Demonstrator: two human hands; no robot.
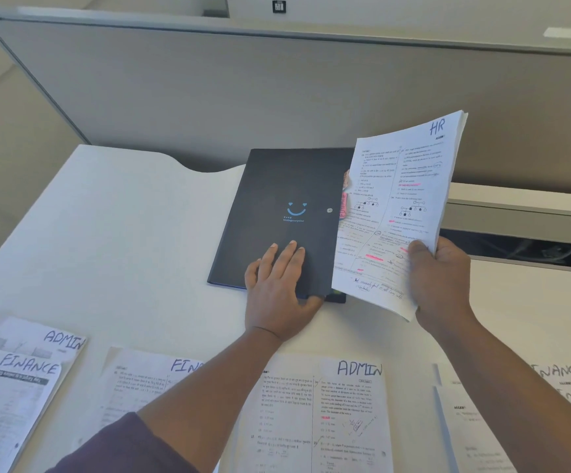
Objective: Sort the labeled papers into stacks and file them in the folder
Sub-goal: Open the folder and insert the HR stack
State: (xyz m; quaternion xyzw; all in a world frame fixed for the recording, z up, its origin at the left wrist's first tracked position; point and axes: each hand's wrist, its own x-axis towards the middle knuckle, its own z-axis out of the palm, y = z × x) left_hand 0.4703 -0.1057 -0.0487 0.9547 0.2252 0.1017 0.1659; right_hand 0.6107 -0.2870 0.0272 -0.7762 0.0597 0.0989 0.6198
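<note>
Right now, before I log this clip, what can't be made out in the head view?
- Folder: its right edge and any opening are hidden behind the HR stack.
- Pink tab: lettering mostly covered by that stack.
- Finance sheet: label cut short by the left forearm.
- Right-hand papers: cut off by the frame edge.
- Left hand: thumb tip at the folder's corner; whether it lifts the cover is unclear.
- Printed text: too small.

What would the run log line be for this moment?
left hand flat on closed folder | right hand holding HR stack raised | ADMIN, FINANCE papers on desk
</note>
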